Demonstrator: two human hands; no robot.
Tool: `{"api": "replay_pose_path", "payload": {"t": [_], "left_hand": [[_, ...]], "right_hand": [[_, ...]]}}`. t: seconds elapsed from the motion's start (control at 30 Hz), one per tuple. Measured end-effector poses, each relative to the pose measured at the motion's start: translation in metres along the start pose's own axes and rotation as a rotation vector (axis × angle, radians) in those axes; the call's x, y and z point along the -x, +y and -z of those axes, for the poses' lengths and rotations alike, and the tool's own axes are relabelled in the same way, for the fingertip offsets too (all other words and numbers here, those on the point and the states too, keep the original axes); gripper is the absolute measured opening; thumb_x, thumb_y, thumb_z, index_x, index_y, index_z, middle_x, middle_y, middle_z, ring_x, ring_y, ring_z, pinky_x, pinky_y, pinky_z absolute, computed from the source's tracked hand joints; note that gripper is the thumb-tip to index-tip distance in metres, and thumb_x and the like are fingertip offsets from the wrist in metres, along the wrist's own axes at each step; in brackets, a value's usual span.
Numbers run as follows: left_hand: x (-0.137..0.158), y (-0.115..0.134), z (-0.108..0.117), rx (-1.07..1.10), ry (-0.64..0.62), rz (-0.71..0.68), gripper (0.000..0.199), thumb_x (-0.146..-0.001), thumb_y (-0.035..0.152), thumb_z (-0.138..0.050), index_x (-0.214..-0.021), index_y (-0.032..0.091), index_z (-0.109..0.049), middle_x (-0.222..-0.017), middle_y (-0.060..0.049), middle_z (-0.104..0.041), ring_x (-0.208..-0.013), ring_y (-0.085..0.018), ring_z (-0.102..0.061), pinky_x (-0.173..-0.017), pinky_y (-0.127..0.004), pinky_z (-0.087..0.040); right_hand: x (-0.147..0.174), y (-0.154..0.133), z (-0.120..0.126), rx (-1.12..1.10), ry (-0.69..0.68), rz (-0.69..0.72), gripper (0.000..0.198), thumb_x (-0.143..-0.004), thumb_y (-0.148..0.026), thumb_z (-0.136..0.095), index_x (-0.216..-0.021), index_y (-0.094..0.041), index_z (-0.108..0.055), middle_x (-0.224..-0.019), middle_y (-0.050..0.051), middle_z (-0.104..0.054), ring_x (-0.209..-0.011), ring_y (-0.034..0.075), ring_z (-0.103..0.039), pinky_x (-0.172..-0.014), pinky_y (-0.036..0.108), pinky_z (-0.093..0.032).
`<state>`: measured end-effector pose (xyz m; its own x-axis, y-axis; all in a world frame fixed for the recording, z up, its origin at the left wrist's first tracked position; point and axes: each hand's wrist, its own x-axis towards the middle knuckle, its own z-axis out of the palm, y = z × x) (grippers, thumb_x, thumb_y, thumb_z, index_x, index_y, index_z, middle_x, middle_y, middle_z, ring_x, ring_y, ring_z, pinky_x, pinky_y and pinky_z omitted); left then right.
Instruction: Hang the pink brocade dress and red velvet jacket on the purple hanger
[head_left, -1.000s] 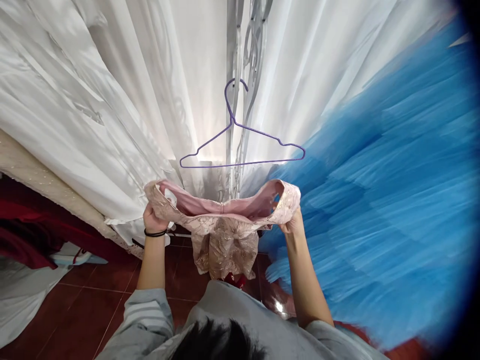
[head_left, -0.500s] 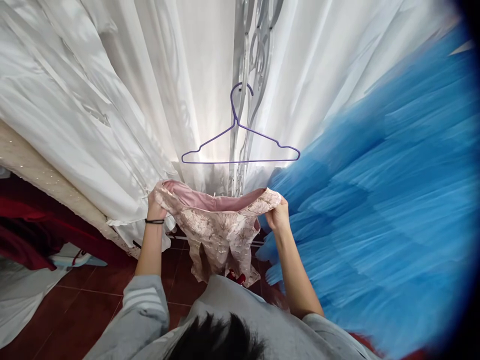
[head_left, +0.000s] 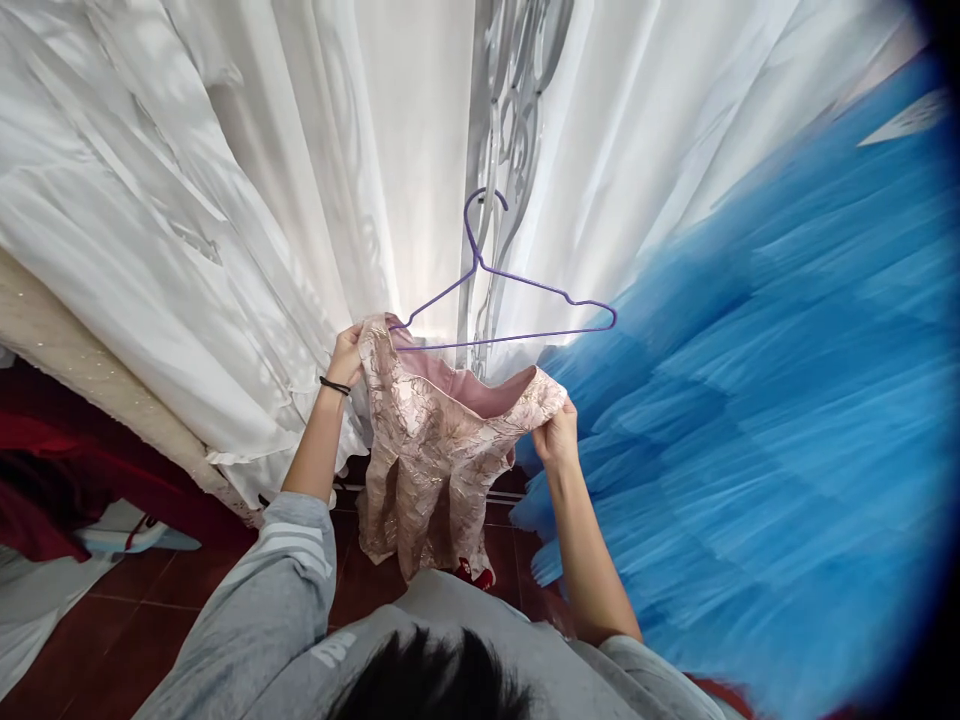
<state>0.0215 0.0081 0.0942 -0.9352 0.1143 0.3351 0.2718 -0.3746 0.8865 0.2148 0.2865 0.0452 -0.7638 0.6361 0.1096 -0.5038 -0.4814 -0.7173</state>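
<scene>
A pink floral dress [head_left: 435, 430] with a shiny pattern and plain pink lining hangs between my hands, its neckline stretched wide. My left hand [head_left: 348, 356], with a dark band at the wrist, is closed on the dress's left shoulder. That shoulder is over the left end of a purple hanger [head_left: 525, 275], whose tip is inside the neckline. The hanger hooks onto a white scrolled metal stand and tilts, its right end bare and higher. My right hand [head_left: 556, 432] grips the right shoulder, below and apart from the hanger's right end.
White curtains [head_left: 427, 150] hang behind the scrolled metal stand [head_left: 517, 120]. A large blue tulle gown [head_left: 772, 400] fills the right side. Dark red cloth [head_left: 45, 440] and a sparkly cream fabric [head_left: 112, 370] are at the left, above red floor tiles [head_left: 157, 600].
My left hand has moved up and right, bringing the dress's left shoulder onto the hanger's left end. The hanger has swung into a tilt. My right hand has barely moved.
</scene>
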Motion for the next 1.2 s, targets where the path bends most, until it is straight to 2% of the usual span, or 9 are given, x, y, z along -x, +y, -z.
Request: {"api": "replay_pose_path", "payload": {"t": [0.13,0.23,0.3,0.37,0.47,0.67,0.87,1.07,1.2], "left_hand": [[0.002,0.005,-0.007,-0.050,-0.046,0.036,0.056,-0.046,0.042,-0.095,-0.089,0.011,-0.079,-0.088,-0.011,-0.077,-0.079,-0.019,-0.071,-0.068,-0.023,-0.054],[0.002,0.016,0.002,-0.124,-0.068,0.034,0.055,-0.036,0.039,-0.098,-0.078,0.011,-0.077,-0.073,-0.007,-0.075,-0.070,-0.017,-0.068,-0.062,-0.022,-0.052],[0.002,0.027,0.012,-0.218,-0.121,0.011,0.052,-0.033,0.034,-0.098,-0.075,0.012,-0.076,-0.067,-0.004,-0.072,-0.068,-0.017,-0.067,-0.061,-0.021,-0.051],[0.002,0.038,0.020,-0.324,-0.175,-0.011,0.047,-0.036,0.030,-0.097,-0.073,0.012,-0.076,-0.065,-0.004,-0.071,-0.067,-0.017,-0.067,-0.060,-0.021,-0.051],[0.001,0.049,0.028,-0.409,-0.181,-0.006,0.038,-0.043,0.030,-0.095,-0.072,0.013,-0.076,-0.063,-0.002,-0.069,-0.058,-0.014,-0.063,-0.053,-0.021,-0.049],[-0.005,0.050,0.031,-0.399,-0.152,-0.033,0.026,-0.050,0.028,-0.091,-0.068,0.014,-0.077,-0.060,-0.002,-0.067,-0.049,-0.009,-0.055,-0.043,-0.016,-0.040],[-0.005,0.043,0.028,-0.395,-0.168,-0.013,0.024,-0.049,0.023,-0.091,-0.066,0.013,-0.077,-0.057,-0.003,-0.066,-0.047,-0.010,-0.054,-0.043,-0.016,-0.038],[-0.002,0.031,0.026,-0.355,-0.170,0.012,0.021,-0.052,0.019,-0.090,-0.068,0.013,-0.078,-0.057,-0.003,-0.067,-0.047,-0.011,-0.054,-0.043,-0.018,-0.039],[-0.002,0.027,0.026,-0.321,-0.145,0.050,0.018,-0.055,0.017,-0.089,-0.068,0.013,-0.077,-0.054,-0.002,-0.063,-0.047,-0.011,-0.053,-0.045,-0.019,-0.039]], "right_hand": [[-0.006,-0.007,0.014,0.038,0.046,0.084,0.034,-0.050,-0.017,-0.083,-0.082,-0.020,-0.074,-0.080,-0.002,-0.076,-0.071,0.011,-0.069,-0.066,0.020,-0.058],[-0.012,-0.016,0.028,0.091,0.080,0.174,0.035,-0.047,-0.013,-0.081,-0.081,-0.020,-0.074,-0.075,-0.003,-0.075,-0.066,0.010,-0.067,-0.061,0.019,-0.055],[-0.017,-0.024,0.038,0.134,0.111,0.249,0.033,-0.048,-0.015,-0.081,-0.080,-0.019,-0.074,-0.076,-0.002,-0.075,-0.067,0.011,-0.067,-0.064,0.021,-0.055],[-0.023,-0.033,0.047,0.194,0.134,0.341,0.031,-0.049,-0.018,-0.082,-0.079,-0.018,-0.075,-0.079,-0.001,-0.075,-0.069,0.012,-0.067,-0.068,0.024,-0.056],[-0.034,-0.050,0.053,0.321,0.120,0.466,0.028,-0.052,-0.023,-0.082,-0.079,-0.017,-0.076,-0.079,-0.001,-0.075,-0.072,0.014,-0.067,-0.072,0.026,-0.056],[-0.074,-0.075,0.042,0.495,0.016,0.613,0.027,-0.061,-0.035,-0.081,-0.080,-0.017,-0.074,-0.081,0.001,-0.074,-0.083,0.019,-0.069,-0.082,0.033,-0.057],[-0.110,-0.067,0.043,0.431,0.015,0.599,0.029,-0.063,-0.039,-0.078,-0.080,-0.017,-0.071,-0.077,-0.001,-0.071,-0.078,0.016,-0.066,-0.080,0.030,-0.055],[-0.111,-0.046,0.061,0.248,0.127,0.472,0.032,-0.057,-0.039,-0.080,-0.078,-0.018,-0.069,-0.075,-0.001,-0.069,-0.075,0.014,-0.066,-0.077,0.028,-0.055],[-0.110,-0.052,0.056,0.263,0.106,0.498,0.037,-0.058,-0.039,-0.081,-0.087,-0.018,-0.072,-0.087,0.002,-0.073,-0.087,0.017,-0.069,-0.087,0.031,-0.056]]}}
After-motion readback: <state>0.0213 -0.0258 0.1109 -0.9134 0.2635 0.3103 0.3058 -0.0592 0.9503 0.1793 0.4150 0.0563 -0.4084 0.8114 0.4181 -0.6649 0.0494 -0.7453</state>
